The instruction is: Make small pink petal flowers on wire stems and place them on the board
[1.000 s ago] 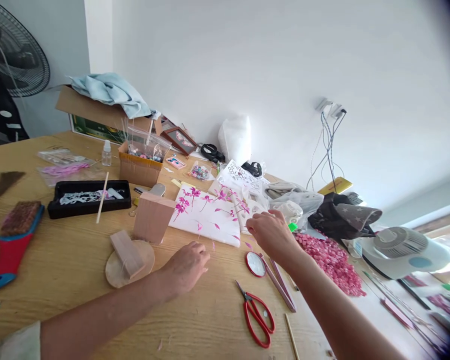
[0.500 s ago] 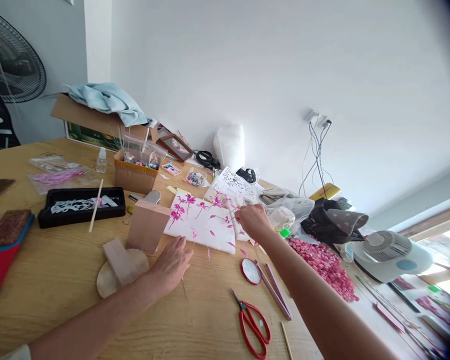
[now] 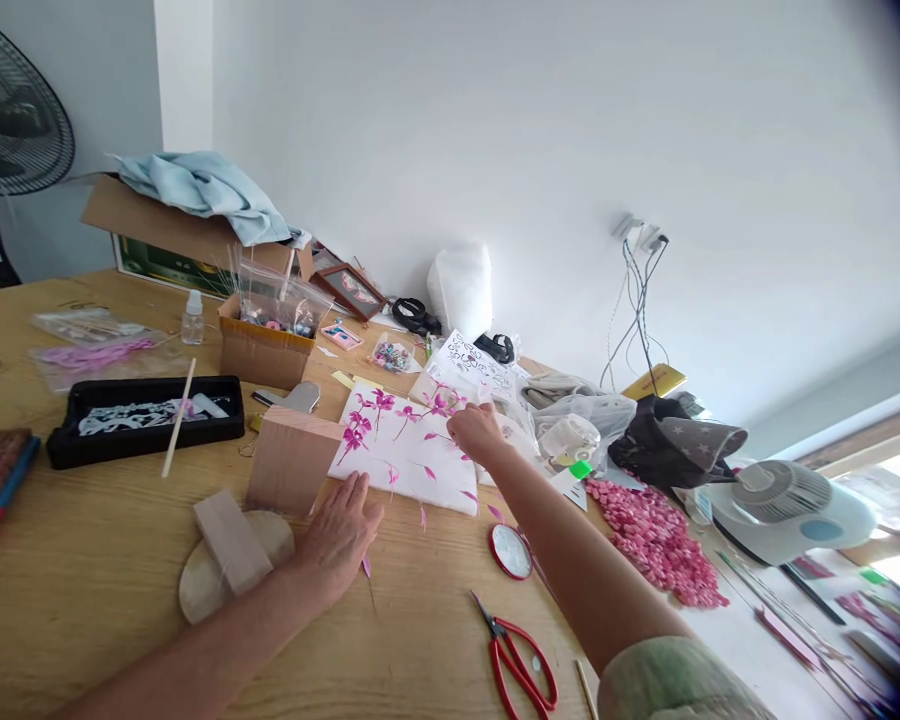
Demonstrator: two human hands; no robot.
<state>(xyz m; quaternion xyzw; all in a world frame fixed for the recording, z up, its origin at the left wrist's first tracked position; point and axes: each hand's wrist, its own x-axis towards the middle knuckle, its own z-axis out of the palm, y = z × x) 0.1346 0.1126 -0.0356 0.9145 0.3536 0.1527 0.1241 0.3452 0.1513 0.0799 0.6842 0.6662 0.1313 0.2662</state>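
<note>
Palm down, my left hand point(image 3: 343, 535) lies on the table with its fingers stretched out toward the near edge of a white pad point(image 3: 401, 462). Beside it stand a wooden block point(image 3: 292, 462) and a flat wood strip point(image 3: 231, 540) resting on a round wooden disc point(image 3: 274, 535). Magenta flower sprigs point(image 3: 358, 430) and loose petals lie on the pad. Over the pad's right side, my right hand point(image 3: 476, 432) is closed, fingertips pinched; whatever they hold is hidden. A single petal on a thin stem point(image 3: 367, 570) lies by my left hand.
Red-handled scissors point(image 3: 516, 655) and a round white dish with red rim point(image 3: 511, 552) lie in front. Pink pieces point(image 3: 664, 540) are heaped at right. A black tray point(image 3: 146, 418) and small cardboard box point(image 3: 266, 345) stand left; a stick point(image 3: 178, 418) crosses the tray.
My right hand has moved left, further over the white pad. My left hand has shifted slightly back toward me, its fingers still flat. The view has turned a little.
</note>
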